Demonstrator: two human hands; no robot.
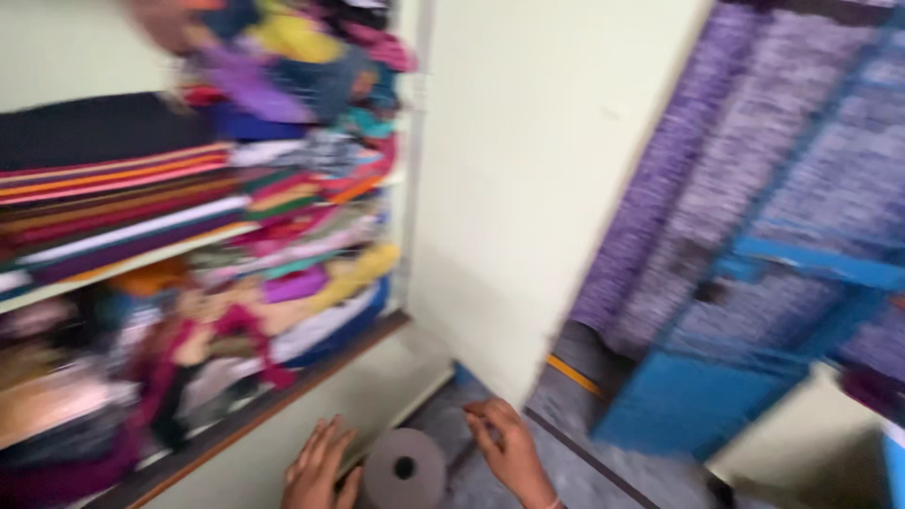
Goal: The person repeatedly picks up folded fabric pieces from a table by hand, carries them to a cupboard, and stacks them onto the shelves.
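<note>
Down low on the grey floor (566, 415) stands a grey roll (405, 468) with a dark hole. Left hand (319, 468) and right hand (507, 451) sit beside it, fingers spread loose, holding nothing. Folded bright cloths (141, 207) fill shelves nearby.

There is a single view, taken from the person's head and tilted forward and down, so no second view shares any of the scene. It faces the corner where open shelves (189, 247) of folded cloth meet a pale wall (528, 170), with the shelves running along the left edge and a blue metal door (754, 377) at the right edge. The camera sits close: the shelves fill the left half, and the left hand (319, 467) and right hand (509, 452) appear only at the bottom edge, either side of a grey roll (405, 468). The whole frame is smeared, probably by head motion, so fine detail cannot be read.
</note>
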